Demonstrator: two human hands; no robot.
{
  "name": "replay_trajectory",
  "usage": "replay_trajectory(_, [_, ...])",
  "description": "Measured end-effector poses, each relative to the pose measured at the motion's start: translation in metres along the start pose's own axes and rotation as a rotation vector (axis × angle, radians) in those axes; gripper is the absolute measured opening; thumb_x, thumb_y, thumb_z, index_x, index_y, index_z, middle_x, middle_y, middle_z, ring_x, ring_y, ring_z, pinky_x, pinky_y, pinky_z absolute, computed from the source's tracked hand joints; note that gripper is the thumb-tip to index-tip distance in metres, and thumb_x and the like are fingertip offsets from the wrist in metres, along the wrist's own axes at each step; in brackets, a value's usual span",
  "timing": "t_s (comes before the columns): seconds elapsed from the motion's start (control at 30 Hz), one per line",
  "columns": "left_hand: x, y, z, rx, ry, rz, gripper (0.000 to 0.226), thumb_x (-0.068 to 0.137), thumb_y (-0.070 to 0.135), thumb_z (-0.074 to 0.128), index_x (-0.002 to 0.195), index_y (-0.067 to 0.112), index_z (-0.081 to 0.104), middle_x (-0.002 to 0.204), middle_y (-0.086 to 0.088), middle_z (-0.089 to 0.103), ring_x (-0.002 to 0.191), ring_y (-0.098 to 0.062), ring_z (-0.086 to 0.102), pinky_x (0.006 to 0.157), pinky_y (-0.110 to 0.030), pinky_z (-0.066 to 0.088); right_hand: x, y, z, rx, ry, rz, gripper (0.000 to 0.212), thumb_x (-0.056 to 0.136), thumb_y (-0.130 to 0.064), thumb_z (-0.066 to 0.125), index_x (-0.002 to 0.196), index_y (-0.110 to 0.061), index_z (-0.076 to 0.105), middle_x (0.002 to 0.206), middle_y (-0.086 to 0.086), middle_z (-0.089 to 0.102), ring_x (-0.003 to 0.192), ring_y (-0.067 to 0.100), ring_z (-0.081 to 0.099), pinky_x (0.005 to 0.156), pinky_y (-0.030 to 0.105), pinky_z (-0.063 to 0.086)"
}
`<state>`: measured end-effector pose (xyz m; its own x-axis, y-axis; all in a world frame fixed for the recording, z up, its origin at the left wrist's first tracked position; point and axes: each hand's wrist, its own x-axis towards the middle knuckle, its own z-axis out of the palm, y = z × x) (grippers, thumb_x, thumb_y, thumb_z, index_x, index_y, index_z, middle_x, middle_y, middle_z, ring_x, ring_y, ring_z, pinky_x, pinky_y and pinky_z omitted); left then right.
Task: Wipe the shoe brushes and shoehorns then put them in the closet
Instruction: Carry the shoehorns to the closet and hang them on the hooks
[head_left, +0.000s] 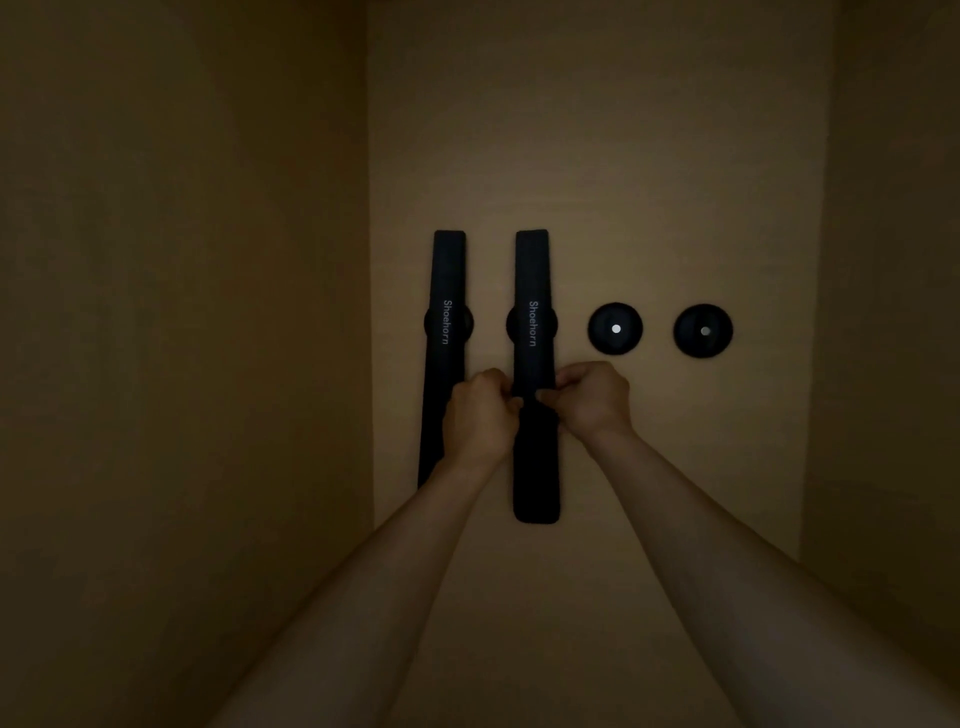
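Note:
Two long black shoehorns, each lettered "Shoehorn", hang upright on the closet's back wall. The left shoehorn (445, 312) sits on a round black mount, and my left forearm hides its lower part. My left hand (480, 415) and my right hand (592, 397) pinch the right shoehorn (535, 457) from both sides at about mid-length. That shoehorn lies flat against the wall over its own round mount. No brush or cloth is in view.
Two bare round black wall mounts (615, 329) (703, 330), each with a pale centre, sit to the right of the shoehorns. The dim tan closet has a side wall at the left (208, 312) and another at the right (883, 312).

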<state>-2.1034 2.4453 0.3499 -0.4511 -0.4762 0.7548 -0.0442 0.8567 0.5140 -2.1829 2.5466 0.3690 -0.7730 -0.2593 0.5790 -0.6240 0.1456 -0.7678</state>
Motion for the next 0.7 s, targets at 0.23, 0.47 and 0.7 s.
replay_trajectory(0.23, [0.001, -0.002, 0.003, -0.036, -0.026, -0.052, 0.007, 0.087, 0.012, 0.067, 0.084, 0.006, 0.07, 0.082, -0.011, 0.069, 0.079, -0.026, 0.066, 0.073, -0.042, 0.057, -0.013, 0.007, -0.002, -0.183, 0.058, 0.01, 0.006, 0.079, -0.011, 0.077, 0.084, -0.014, 0.075, 0.095, 0.01, 0.075, 0.09, 0.026, 0.069, 0.076, 0.029, 0.055])
replay_trajectory(0.47, [0.0, -0.006, 0.003, -0.045, -0.045, -0.054, 0.011, 0.086, 0.015, 0.069, 0.078, 0.008, 0.071, 0.077, -0.011, 0.07, 0.076, -0.026, 0.067, 0.072, -0.039, 0.057, -0.013, 0.01, -0.002, -0.163, 0.053, 0.037, 0.012, 0.079, -0.014, 0.079, 0.091, -0.017, 0.077, 0.102, 0.008, 0.075, 0.097, 0.025, 0.069, 0.082, 0.028, 0.053])
replay_trajectory(0.7, [-0.009, -0.016, -0.03, 0.028, 0.206, 0.071, 0.01, 0.088, 0.018, 0.068, 0.088, 0.011, 0.061, 0.085, -0.001, 0.061, 0.072, -0.015, 0.058, 0.057, -0.027, 0.046, -0.015, 0.018, -0.004, -0.143, 0.024, 0.008, 0.012, 0.078, -0.016, 0.082, 0.089, -0.014, 0.077, 0.097, 0.008, 0.076, 0.092, 0.022, 0.069, 0.08, 0.025, 0.051])
